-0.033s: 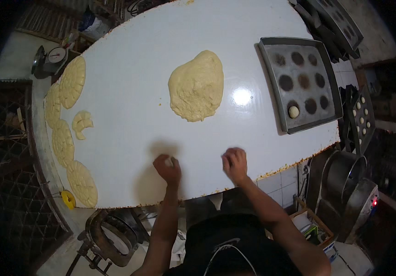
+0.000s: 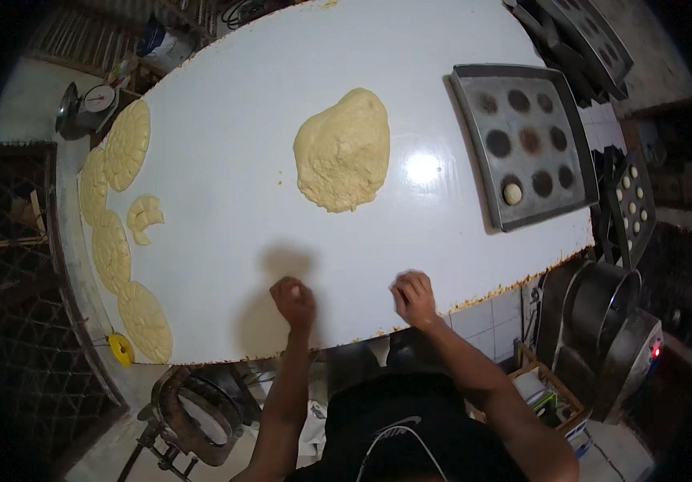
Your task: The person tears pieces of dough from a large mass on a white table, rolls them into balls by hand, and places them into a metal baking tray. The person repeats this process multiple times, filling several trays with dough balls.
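Observation:
My left hand (image 2: 294,303) is closed at the near edge of the white table (image 2: 225,145), its fingers curled in. A pale spot shows between its fingers, too small to name. To its right my right hand (image 2: 415,300) is curled over the tabletop, fingers bent together; whatever lies beneath them is hidden. Beyond both hands sits a large lump of pale yellow dough (image 2: 343,149), apart from them. A square metal tray (image 2: 519,120) with dark round marks stands at the right. One small dough ball (image 2: 512,193) lies in its near left corner.
Several flat dough rounds scored into pieces (image 2: 110,251) line the left edge, beside a few loose dough pieces (image 2: 147,213). A dial scale (image 2: 98,98) stands behind them. A yellow ring-shaped object (image 2: 120,349) is at the near left corner. Another tray with dough balls (image 2: 634,201) is beyond the right edge.
Both hands have shifted slightly toward me, and the fingers of my right hand have turned a little. The dough lump, tray and dough rounds stay in place.

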The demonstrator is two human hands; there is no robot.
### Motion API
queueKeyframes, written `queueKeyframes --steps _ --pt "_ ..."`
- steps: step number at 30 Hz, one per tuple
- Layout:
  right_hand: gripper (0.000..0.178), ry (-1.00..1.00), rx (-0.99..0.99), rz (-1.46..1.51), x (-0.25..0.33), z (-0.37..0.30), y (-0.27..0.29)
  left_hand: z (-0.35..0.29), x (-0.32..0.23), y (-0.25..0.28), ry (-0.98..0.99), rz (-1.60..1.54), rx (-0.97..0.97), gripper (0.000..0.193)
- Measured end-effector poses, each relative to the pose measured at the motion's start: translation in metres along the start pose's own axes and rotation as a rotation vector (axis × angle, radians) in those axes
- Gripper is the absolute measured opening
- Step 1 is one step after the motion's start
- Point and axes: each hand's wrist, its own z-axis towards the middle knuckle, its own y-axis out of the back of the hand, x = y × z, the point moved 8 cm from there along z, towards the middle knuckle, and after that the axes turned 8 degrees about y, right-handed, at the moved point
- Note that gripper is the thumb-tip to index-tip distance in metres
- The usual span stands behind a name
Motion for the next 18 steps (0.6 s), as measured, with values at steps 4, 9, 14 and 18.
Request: queueKeyframes --steps 4,9,14,18 --pt "0.022 -0.065 0.04 -0.063 -0.058 0.001 0.013 0.033 0.053 0.013 0.176 0.128 -0.025 0.025" --pt "0.024 -0.028 -0.064 -0.021 0.002 -0.013 -0.019 0.001 0.025 -0.004 -0.032 -0.15 0.082 0.026" --pt "0.017 -0.19 -0.213 -0.305 -0.037 0.05 0.012 0.059 0.038 -0.015 0.193 0.065 0.023 0.028" --pt "0.024 -0.025 -0.158 -0.106 0.026 -0.006 -0.024 -0.006 0.033 -0.004 -0.246 -0.178 0.276 0.029"
